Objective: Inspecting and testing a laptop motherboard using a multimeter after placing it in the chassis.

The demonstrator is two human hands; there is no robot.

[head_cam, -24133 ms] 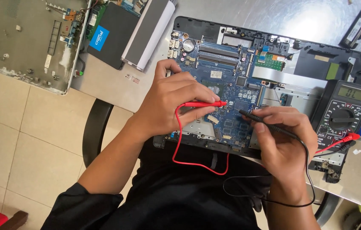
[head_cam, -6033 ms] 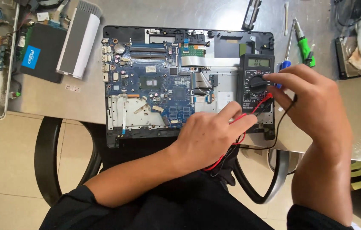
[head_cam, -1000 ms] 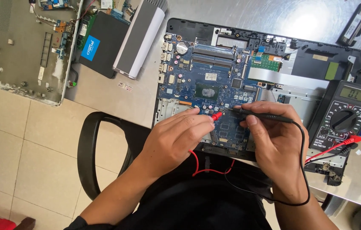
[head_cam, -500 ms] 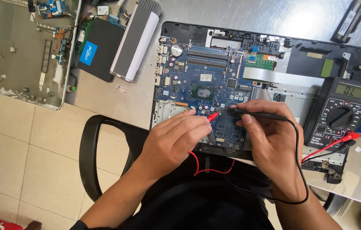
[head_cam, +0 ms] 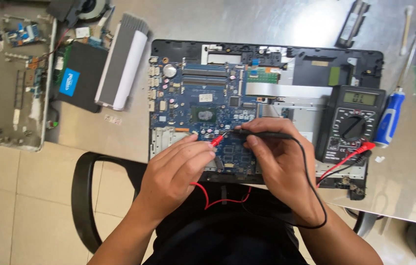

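Fingers of the left hand [head_cam: 181,172] pinch the red probe [head_cam: 216,141], right hand [head_cam: 279,164] the black probe [head_cam: 262,133] (tips nearly touching), so a slip could short the motherboard [head_cam: 203,118].

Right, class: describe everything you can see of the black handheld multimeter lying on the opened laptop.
The black handheld multimeter is a rectangular plastic-looking case, lying flat, face up, on the right side of the opened laptop base. It has a grey display at the top that is lit with digits, and a round black selector dial beneath it, ringed with fine markings. A red lead plug and a black lead enter its lower edge. A blue-handled screwdriver lies just beside it on the right. Neither hand touches it.
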